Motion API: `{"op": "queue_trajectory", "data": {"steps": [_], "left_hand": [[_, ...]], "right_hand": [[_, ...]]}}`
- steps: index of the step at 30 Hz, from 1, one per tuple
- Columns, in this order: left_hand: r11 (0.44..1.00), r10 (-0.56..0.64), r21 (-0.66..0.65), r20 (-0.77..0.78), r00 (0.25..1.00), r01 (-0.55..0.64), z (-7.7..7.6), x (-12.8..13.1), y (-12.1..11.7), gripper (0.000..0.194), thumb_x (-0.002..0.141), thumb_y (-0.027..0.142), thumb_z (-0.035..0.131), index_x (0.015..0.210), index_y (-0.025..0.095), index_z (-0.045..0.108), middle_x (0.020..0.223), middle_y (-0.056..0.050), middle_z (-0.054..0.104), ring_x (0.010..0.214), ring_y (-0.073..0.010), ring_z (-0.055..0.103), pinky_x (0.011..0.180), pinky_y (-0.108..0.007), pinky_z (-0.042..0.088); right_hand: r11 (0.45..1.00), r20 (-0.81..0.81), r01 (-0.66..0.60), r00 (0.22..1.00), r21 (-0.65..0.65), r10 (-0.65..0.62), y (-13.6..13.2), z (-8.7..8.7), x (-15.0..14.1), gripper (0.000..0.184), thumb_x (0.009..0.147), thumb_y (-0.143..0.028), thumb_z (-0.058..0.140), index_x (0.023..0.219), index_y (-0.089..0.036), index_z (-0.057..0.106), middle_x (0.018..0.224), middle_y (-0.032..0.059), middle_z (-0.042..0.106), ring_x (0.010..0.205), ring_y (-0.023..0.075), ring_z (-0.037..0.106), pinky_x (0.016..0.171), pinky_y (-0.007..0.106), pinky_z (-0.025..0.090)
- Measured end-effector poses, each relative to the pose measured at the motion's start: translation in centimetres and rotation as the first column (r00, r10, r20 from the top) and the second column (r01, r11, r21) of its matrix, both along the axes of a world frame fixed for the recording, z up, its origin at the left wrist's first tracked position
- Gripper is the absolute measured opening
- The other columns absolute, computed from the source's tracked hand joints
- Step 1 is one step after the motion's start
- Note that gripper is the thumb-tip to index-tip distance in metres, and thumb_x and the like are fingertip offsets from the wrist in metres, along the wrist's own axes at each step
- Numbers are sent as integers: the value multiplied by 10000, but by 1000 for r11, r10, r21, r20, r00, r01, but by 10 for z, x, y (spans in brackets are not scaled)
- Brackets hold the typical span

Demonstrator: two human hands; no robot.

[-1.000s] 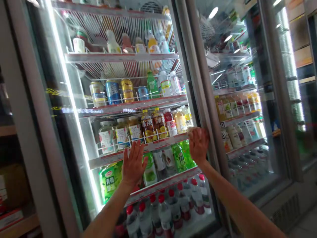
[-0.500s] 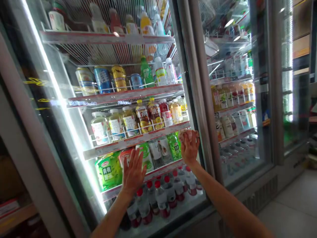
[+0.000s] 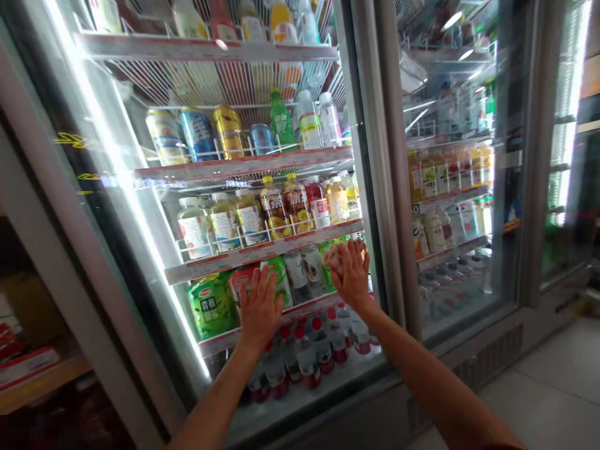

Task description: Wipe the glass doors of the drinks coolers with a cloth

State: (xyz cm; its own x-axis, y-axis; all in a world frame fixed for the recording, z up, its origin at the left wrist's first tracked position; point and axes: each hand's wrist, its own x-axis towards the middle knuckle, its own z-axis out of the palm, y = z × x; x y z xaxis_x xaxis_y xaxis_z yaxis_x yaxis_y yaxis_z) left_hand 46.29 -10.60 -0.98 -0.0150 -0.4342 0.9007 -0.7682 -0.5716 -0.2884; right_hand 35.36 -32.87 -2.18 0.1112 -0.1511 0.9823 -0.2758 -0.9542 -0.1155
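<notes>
My left hand [image 3: 260,307] lies flat on the glass door [image 3: 140,187] of a lit drinks fridge, fingers spread, over the shelf of green packs [image 3: 212,306]. My right hand [image 3: 349,272] is pressed against the same glass a little higher and to the right, fingers stretched upward, close to the door's right frame [image 3: 375,187]. A pale blur at its fingertips looks like a reflection. Neither hand holds anything. Behind the glass are shelves of bottles [image 3: 281,209] and cans [image 3: 201,134].
A second glass-door fridge [image 3: 450,175] with more drinks stands to the right, and another beyond it. A wooden shelf [image 3: 42,375] sits at lower left. Pale floor tiles [image 3: 553,394] show at lower right.
My right hand has slid left from the door's frame edge onto the glass. My left hand stays flat on the glass, slightly lower. The view has pulled back and dropped.
</notes>
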Motion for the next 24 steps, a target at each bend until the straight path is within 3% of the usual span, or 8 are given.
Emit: {"op": "queue_trajectory", "data": {"steps": [4,8,10,12,14,17,22,24], "left_hand": [[1000,-4,1,-14,1000,4,0,-1,0,583,841,266,466,1383,170,273,1421,-123,322,1350,-246,212,1114,-489,98],[1000,-2,5,-42,999,2,2,-2,1,570,841,266,462,1376,174,290,1423,-117,324,1352,-244,211,1114,-488,98],[1000,0,15,-51,999,1,2,-3,0,563,841,268,461,1371,169,301,1424,-117,321,1354,-245,205,1113,-486,104],[1000,8,22,-65,998,-6,-1,-6,-1,560,839,271,464,1366,159,311,1431,-124,304,1356,-254,194,1109,-490,113],[999,18,42,-67,998,-15,-8,-9,0,557,836,268,465,1360,148,319,1436,-135,290,1357,-262,191,1104,-493,129],[996,19,83,-47,999,-15,-26,-10,7,557,833,260,467,1358,145,320,1422,-146,315,1348,-261,221,1099,-490,150],[995,23,102,-63,998,-17,-52,-10,22,554,829,246,470,1351,132,326,1397,-161,358,1331,-267,265,1089,-507,170],[994,34,109,-71,997,-26,-56,-12,22,546,829,248,470,1344,125,338,1399,-163,354,1332,-269,265,1088,-506,175]], "right_hand": [[998,25,49,999,-27,-48,-11,-5,5,553,862,-317,410,1384,-174,299,1463,161,240,1354,285,199,1064,543,163],[979,182,110,973,170,-141,-35,-17,1,476,893,-274,366,1367,-235,333,1441,153,293,1327,296,269,1001,579,255],[969,242,109,956,222,-163,-25,-27,6,502,894,-257,365,1388,-228,284,1466,166,223,1338,314,233,974,588,286],[988,194,71,976,139,-97,2,-41,14,510,879,-247,404,1378,-268,301,1495,126,152,1356,311,185,994,561,289],[999,35,-23,999,-23,24,29,-54,21,498,848,-256,475,1330,-333,378,1507,64,139,1362,297,175,1030,520,272],[979,-166,-125,981,-159,98,37,-67,16,492,828,-261,512,1300,-360,415,1497,46,188,1358,279,199,1060,526,210],[982,59,85,994,170,-96,13,-74,2,538,865,-212,424,1383,-263,290,1484,122,202,1369,284,156,1030,585,194],[994,-4,30,1000,107,-30,32,-81,10,557,850,-216,454,1381,-277,297,1485,112,203,1371,288,142,1036,571,198]]}}
